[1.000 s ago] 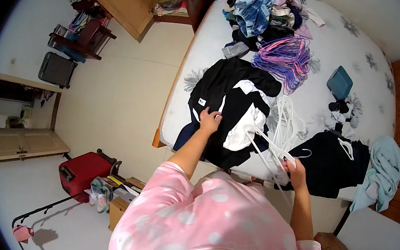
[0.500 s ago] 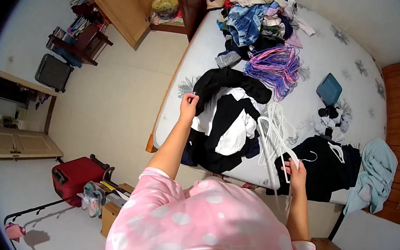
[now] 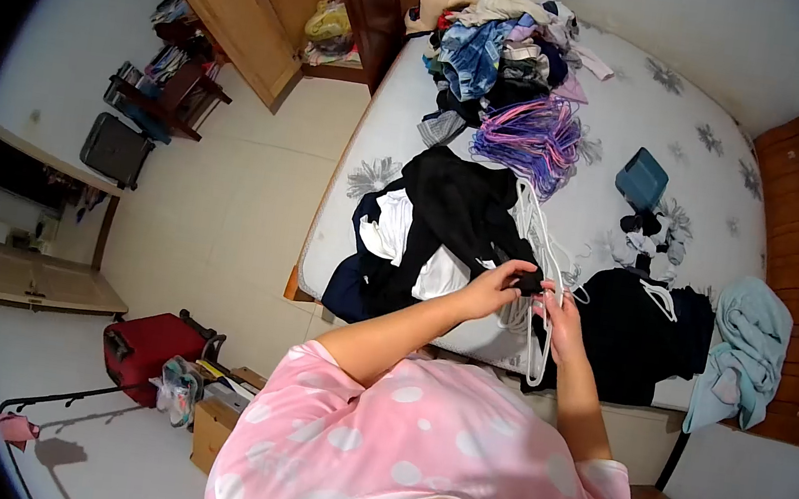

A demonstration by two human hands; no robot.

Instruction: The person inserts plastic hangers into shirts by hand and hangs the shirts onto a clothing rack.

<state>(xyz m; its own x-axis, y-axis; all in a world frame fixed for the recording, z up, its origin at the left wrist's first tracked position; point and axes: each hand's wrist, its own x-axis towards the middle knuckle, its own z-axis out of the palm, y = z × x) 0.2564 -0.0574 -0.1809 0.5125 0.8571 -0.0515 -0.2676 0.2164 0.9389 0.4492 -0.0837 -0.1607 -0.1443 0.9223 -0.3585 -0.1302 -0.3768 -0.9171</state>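
My left hand (image 3: 498,289) has its fingers closed on the edge of a black garment (image 3: 451,201), which stretches back over the pile on the bed. Beside it, almost touching, my right hand (image 3: 561,323) grips a white hanger (image 3: 535,378). The black cloth's edge meets the hanger between my hands; how far it is on the hanger I cannot tell. Under and left of the garment lie white clothes (image 3: 386,228) and dark clothes (image 3: 347,283). More white hangers (image 3: 515,315) lie partly hidden behind my hands.
Purple and pink hangers (image 3: 535,141) lie below a big heap of clothes (image 3: 472,57) on the mattress (image 3: 617,127). To the right are black clothes (image 3: 624,345) with a white hanger on top, a pale blue cloth (image 3: 752,331), a blue container (image 3: 643,179) and small balled items (image 3: 657,245).
My left hand has moved right, drawing the black garment across the pile toward my right hand. The white hanger has shifted left and the hands now meet.
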